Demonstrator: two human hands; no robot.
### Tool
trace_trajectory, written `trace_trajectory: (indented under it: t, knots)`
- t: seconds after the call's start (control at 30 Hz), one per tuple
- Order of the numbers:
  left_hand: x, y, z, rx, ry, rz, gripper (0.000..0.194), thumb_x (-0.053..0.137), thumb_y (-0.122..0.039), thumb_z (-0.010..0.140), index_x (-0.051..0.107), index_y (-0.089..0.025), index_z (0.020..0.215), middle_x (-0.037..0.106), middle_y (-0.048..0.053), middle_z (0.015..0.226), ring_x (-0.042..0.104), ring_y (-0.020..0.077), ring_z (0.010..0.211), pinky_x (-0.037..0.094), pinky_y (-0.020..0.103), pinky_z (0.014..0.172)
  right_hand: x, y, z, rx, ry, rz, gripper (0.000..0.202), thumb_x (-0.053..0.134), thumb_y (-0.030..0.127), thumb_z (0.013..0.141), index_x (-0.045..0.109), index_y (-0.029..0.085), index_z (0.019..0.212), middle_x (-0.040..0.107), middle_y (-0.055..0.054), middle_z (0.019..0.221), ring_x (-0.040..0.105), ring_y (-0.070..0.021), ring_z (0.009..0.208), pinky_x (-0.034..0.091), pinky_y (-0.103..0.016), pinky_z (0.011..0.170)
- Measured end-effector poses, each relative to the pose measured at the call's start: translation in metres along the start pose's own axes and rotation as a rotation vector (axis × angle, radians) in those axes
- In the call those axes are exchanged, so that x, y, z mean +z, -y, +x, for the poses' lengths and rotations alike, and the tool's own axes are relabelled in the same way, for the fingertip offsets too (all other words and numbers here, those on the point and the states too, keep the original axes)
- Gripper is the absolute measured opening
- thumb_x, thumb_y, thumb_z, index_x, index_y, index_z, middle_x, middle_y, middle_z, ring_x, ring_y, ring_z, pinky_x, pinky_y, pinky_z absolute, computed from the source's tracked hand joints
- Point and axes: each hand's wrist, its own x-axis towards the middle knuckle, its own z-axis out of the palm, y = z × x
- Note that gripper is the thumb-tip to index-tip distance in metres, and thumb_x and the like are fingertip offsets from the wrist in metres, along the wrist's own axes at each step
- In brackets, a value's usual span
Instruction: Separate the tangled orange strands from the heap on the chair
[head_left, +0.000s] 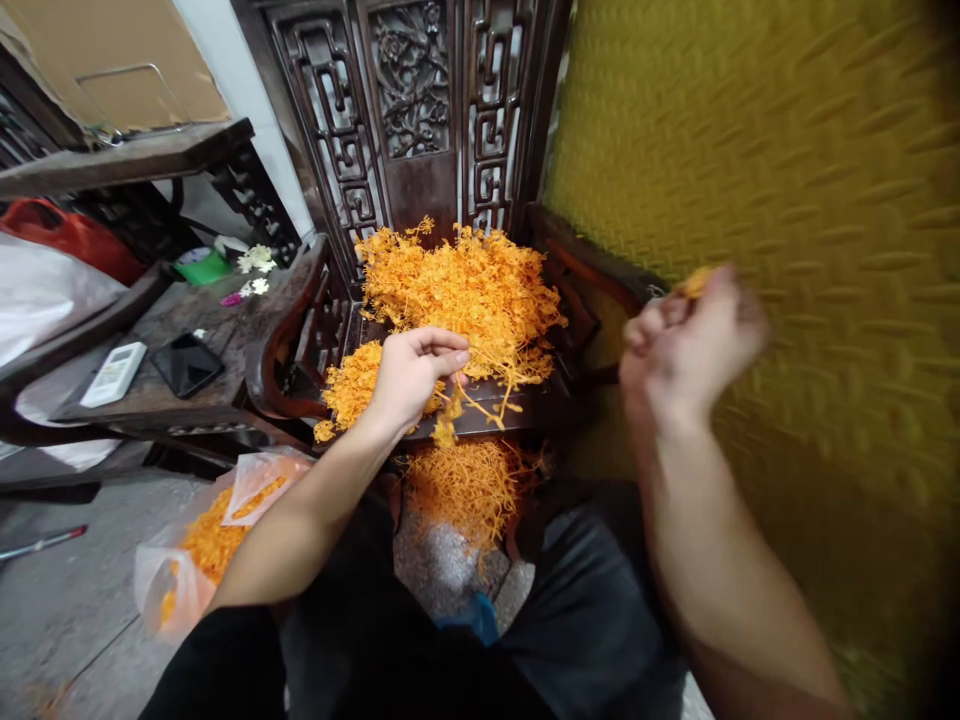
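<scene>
My left hand [416,372] pinched a few orange strands [457,290] at the chair [559,250] pile's edge so they'd pull free, & my right hand [686,340], blurry, was shut on a small orange bit [696,281].

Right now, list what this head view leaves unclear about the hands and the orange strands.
- Right hand: motion-blurred; the orange bit at its fingertips has no clear shape.
- Left hand: fingers curl over orange strands; the grip is hidden.
- Plastic bag: the forearm covers part; contents look orange, kind unclear.
</scene>
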Motion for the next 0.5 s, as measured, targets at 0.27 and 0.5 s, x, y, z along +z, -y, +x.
trace_trajectory:
  t: [0.27,0.5]
  knots:
    - [-0.002,-0.003,0.001,-0.187,-0.039,-0.184,0.027,0.089,-0.016,0.059,0.075,-0.011,0.081,0.073,0.003,0.068,0.068,0.0122,0.055,0.052,0.024,0.056,0.013,0.003,-0.022,0.399,0.405,0.001,0.044,0.092,0.047,0.070,0.074,0.015,0.093,0.079,-0.011,0.097,0.070,-0.0139,0.063,0.035,-0.019,0.036]
    - [-0.001,0.001,0.011,-0.171,-0.073,-0.237,0.021,0.086,-0.018,0.067,0.072,-0.016,0.084,0.072,0.002,0.075,0.067,0.0122,0.061,0.053,0.026,0.060,0.016,0.010,-0.036,0.454,0.621,0.000,0.047,0.077,0.058,0.088,0.080,0.017,0.111,0.036,0.008,0.056,0.029,-0.0049,0.045,0.018,-0.022,0.043]
